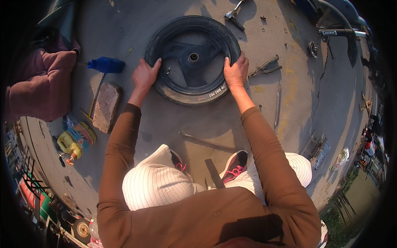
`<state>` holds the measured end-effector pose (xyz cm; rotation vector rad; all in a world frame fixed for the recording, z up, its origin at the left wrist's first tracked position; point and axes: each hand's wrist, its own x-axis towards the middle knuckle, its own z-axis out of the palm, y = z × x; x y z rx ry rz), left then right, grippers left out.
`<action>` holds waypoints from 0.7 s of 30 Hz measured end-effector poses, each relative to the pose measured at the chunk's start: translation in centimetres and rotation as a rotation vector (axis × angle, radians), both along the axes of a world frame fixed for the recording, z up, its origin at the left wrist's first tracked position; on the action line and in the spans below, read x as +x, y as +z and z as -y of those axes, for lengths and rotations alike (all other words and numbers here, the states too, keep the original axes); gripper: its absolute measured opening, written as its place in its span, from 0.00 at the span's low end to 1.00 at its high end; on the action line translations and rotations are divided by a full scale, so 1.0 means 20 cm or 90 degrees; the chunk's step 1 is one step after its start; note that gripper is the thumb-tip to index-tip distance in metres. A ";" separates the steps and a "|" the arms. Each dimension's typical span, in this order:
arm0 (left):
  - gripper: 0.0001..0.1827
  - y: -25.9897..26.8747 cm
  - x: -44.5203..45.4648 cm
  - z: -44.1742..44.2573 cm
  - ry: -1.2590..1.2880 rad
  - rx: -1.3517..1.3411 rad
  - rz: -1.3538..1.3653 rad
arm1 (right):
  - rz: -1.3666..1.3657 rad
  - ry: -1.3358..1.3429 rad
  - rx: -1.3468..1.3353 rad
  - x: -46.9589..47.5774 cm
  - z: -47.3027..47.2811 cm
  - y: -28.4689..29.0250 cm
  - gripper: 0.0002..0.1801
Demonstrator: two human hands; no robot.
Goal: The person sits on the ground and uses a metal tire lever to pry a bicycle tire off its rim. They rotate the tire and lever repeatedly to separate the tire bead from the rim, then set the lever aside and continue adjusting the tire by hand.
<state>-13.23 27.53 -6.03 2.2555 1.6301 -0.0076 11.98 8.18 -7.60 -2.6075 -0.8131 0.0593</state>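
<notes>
A black tyre on a dark spoked wheel rim is tilted over the concrete ground in front of me. My left hand grips its left side, thumb on top along the inner edge. My right hand grips its right side in the same way, fingers around the outside of the tyre. The fingers under the tyre are hidden. A round hub with an open bore shows at the wheel's middle. The valve stem shows inside the rim at the lower left.
Left lie a blue bottle, a T-handle tool, a brick and a yellow jug. Right are locking pliers and a metal bar. A tyre lever lies near my shoes; a ratchet-like tool lies beyond the wheel.
</notes>
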 end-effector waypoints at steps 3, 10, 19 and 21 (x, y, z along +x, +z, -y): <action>0.39 0.01 0.00 0.01 0.013 -0.010 0.002 | 0.008 0.011 0.011 0.00 0.01 -0.01 0.37; 0.38 0.01 0.00 0.02 0.040 -0.030 0.024 | -0.004 0.019 -0.034 -0.01 0.00 0.02 0.38; 0.37 -0.02 0.00 0.02 0.051 -0.026 0.044 | 0.000 0.025 -0.014 0.00 0.01 0.00 0.38; 0.37 -0.02 0.00 0.02 0.059 -0.026 0.043 | -0.004 0.022 -0.006 0.00 0.01 0.00 0.38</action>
